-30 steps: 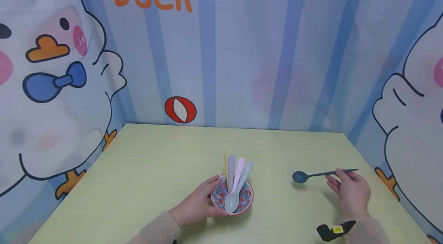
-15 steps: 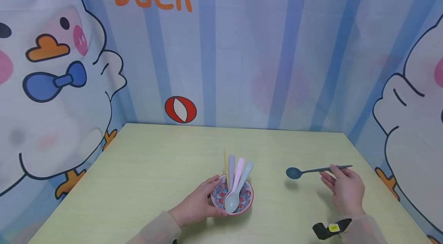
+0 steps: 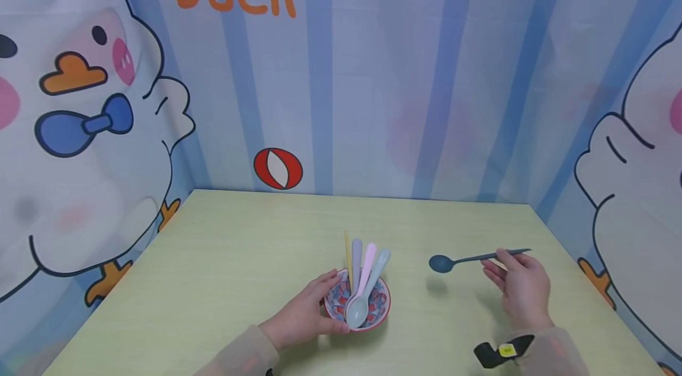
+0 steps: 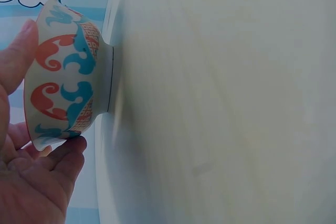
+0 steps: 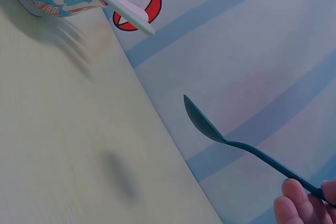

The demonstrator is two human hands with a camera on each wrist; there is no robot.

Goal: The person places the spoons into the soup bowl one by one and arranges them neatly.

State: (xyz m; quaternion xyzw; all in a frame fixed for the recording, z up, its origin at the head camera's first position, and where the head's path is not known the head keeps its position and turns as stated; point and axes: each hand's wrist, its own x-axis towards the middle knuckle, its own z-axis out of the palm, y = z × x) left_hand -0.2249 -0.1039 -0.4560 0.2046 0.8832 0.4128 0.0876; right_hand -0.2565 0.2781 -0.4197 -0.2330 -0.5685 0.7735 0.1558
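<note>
The right hand [image 3: 519,290] pinches the far end of the handle of a long, thin dark teal plastic spoon [image 3: 469,259] between thumb and curled fingers [image 5: 299,208], holding it clear of the pale green wooden table [image 3: 224,257]; the spoon lies roughly level, its bowl pointing toward the person's left, and its shadow falls on the table beneath it. A black strap with a small yellow tag [image 3: 501,351] sits on that wrist. The left hand [image 3: 303,311] cups the near left side of a small round ceramic bowl patterned in red and teal with a red rim [image 3: 379,311], thumb and fingers [image 4: 58,156] curled against its outer wall, while the bowl stands on the table, well apart from the lifted spoon. In the bowl lean a grey spoon [image 3: 356,257], a pink spoon [image 3: 367,260], a light blue spoon [image 3: 367,290] and a thin yellow stick [image 3: 347,251], their handles fanning away from the person toward the striped blue backdrop with cartoon ducks [image 3: 373,68]
</note>
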